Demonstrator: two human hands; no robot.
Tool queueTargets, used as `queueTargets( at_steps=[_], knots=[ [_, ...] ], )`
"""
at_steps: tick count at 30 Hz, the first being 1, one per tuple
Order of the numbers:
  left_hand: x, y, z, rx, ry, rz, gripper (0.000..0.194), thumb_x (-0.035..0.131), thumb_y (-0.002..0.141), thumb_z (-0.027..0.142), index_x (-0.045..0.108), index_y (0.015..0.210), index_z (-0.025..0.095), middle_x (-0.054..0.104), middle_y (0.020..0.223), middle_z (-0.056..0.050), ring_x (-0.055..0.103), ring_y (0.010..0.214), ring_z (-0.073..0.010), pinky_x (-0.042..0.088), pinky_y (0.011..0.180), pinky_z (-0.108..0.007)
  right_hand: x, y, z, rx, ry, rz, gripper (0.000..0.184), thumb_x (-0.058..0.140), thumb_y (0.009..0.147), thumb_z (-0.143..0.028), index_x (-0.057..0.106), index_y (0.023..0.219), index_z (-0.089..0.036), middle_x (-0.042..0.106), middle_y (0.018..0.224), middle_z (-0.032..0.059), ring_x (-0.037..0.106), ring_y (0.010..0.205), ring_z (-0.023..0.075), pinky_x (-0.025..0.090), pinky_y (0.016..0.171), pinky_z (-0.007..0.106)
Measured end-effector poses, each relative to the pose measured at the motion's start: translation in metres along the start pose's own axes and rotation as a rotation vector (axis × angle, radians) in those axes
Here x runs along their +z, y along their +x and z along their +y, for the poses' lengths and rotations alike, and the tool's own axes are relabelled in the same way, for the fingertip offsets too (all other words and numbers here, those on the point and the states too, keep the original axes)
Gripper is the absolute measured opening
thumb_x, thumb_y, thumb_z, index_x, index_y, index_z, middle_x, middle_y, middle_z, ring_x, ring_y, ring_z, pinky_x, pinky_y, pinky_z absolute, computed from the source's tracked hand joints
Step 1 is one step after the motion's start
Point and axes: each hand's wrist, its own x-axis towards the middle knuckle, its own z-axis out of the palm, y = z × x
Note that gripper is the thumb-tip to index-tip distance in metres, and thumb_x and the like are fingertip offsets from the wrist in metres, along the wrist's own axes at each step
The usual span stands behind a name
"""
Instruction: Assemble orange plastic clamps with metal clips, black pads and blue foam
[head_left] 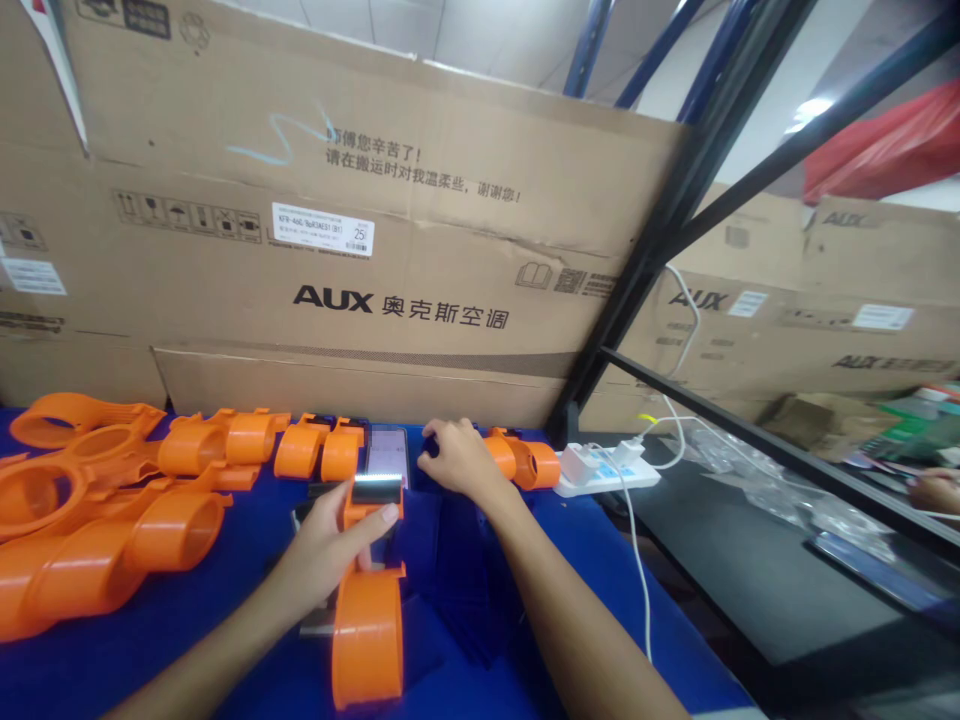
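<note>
My left hand (pixel 330 545) is closed around an orange plastic tape dispenser (pixel 367 640), its thumb pressed on the upper part. A black piece with a serrated metal edge (pixel 377 488) tops this dispenser, and its wide orange ring points towards me. Farther back, my right hand (pixel 457 455) has its fingers curled together over the blue cloth. Something dark shows at its fingertips, too small to make out. Two orange dispensers (pixel 343 452) with black tops stand to the left of a phone (pixel 388 452). More orange pieces (pixel 536 463) lie just right of my right hand.
Many orange plastic rings (pixel 90 550) are piled on the left of the blue cloth (pixel 255 640). A large cardboard box (pixel 420 250) walls off the back. At right are a white power strip (pixel 611 475) with cables, a black metal frame (pixel 645 270) and another person's hand (pixel 936 490).
</note>
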Motion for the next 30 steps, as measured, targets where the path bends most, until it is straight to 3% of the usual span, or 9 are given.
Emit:
queueTargets(
  at_steps=[5,10,17,20,24,27,30],
  knots=[
    [0.000,0.001,0.001,-0.007,-0.018,0.013,0.043,0.076,0.081,0.051,0.070,0.106,0.017,0.056,0.051,0.005,0.051,0.047,-0.0129,0.041,0.050,-0.024,-0.014,-0.014,0.001,-0.102,0.186,0.125,0.039,0.067,0.083,-0.021,0.063,0.122,-0.018,0.069,0.110,0.0081,0.063,0.096,0.0203,0.048,0.089,0.034],
    [0.000,0.003,-0.003,-0.016,-0.030,0.035,0.047,0.077,0.080,0.051,0.069,0.110,0.016,0.057,0.050,0.005,0.052,0.046,-0.0135,0.040,0.050,-0.024,-0.019,-0.043,-0.009,-0.299,0.715,0.151,0.028,0.062,0.088,-0.017,0.067,0.115,-0.022,0.072,0.103,0.0047,0.068,0.091,0.0187,0.057,0.084,0.037],
    [-0.002,0.005,-0.007,-0.059,-0.016,0.064,0.053,0.077,0.081,0.054,0.068,0.117,0.016,0.058,0.050,0.004,0.053,0.047,-0.0147,0.037,0.050,-0.025,-0.011,-0.066,-0.029,-0.166,1.159,0.116,0.027,0.067,0.092,-0.028,0.066,0.119,-0.022,0.077,0.105,0.0065,0.075,0.097,0.0208,0.061,0.090,0.041],
    [-0.001,0.005,-0.004,-0.057,-0.027,0.069,0.051,0.077,0.080,0.053,0.070,0.114,0.016,0.059,0.051,0.003,0.054,0.048,-0.0149,0.038,0.051,-0.025,-0.009,-0.072,-0.033,-0.115,1.141,0.196,0.024,0.068,0.092,-0.031,0.070,0.115,-0.022,0.078,0.105,0.0072,0.075,0.099,0.0229,0.062,0.090,0.042],
    [0.000,0.004,-0.002,-0.034,-0.045,0.068,0.048,0.076,0.081,0.052,0.070,0.112,0.016,0.059,0.051,0.003,0.055,0.050,-0.0157,0.039,0.053,-0.026,-0.002,-0.075,-0.041,-0.149,1.034,0.332,0.019,0.069,0.092,-0.030,0.077,0.108,-0.024,0.076,0.109,0.0082,0.073,0.099,0.0234,0.062,0.086,0.039],
    [-0.001,0.005,-0.004,-0.021,-0.046,0.073,0.044,0.075,0.083,0.052,0.070,0.109,0.017,0.061,0.052,0.003,0.055,0.051,-0.0155,0.042,0.057,-0.027,0.007,-0.077,-0.047,-0.173,1.003,0.392,0.021,0.068,0.092,-0.029,0.077,0.112,-0.025,0.072,0.105,0.0085,0.071,0.087,0.0205,0.062,0.073,0.034],
    [-0.002,0.006,-0.007,-0.021,-0.052,0.061,0.040,0.075,0.083,0.051,0.070,0.104,0.017,0.062,0.053,0.002,0.055,0.052,-0.0153,0.043,0.060,-0.027,0.015,-0.078,-0.051,-0.163,0.968,0.445,0.026,0.068,0.091,-0.024,0.070,0.117,-0.024,0.068,0.094,0.0061,0.067,0.078,0.0176,0.061,0.070,0.032]
  ],
)
